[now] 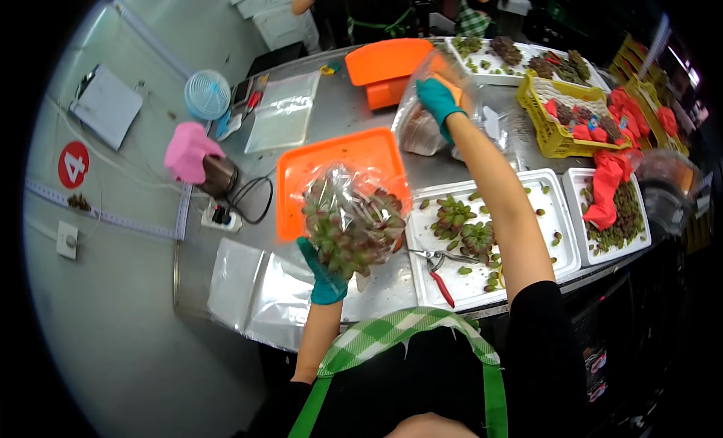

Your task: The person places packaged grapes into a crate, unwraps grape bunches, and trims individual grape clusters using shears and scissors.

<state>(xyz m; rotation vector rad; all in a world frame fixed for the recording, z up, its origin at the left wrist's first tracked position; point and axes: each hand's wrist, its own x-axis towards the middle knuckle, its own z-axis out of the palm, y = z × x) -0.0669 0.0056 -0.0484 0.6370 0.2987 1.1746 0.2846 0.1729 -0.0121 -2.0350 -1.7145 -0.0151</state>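
Observation:
My left hand [324, 276], in a teal glove, grips a clear plastic bag of green and reddish succulents [343, 227] from below. The bag is over an orange tray [297, 163]. Farther forward and right, my right hand [439, 103], also gloved, has its fingers closed at some clear plastic packaging [419, 129]; its fingertips are partly hidden. Cut succulents [454, 216] and loose leaves lie in a white foam tray [531, 276]. Red-handled pruning shears [440, 283] rest at that tray's left side.
An orange bin [384, 60] stands at the back. Yellow crate [553, 140] and white tub of leaves [621, 219] are on the right. Flat plastic bags [233, 276] lie front left, near a pink-covered object [192, 153] and small fan [207, 95]. Other people stand across the table.

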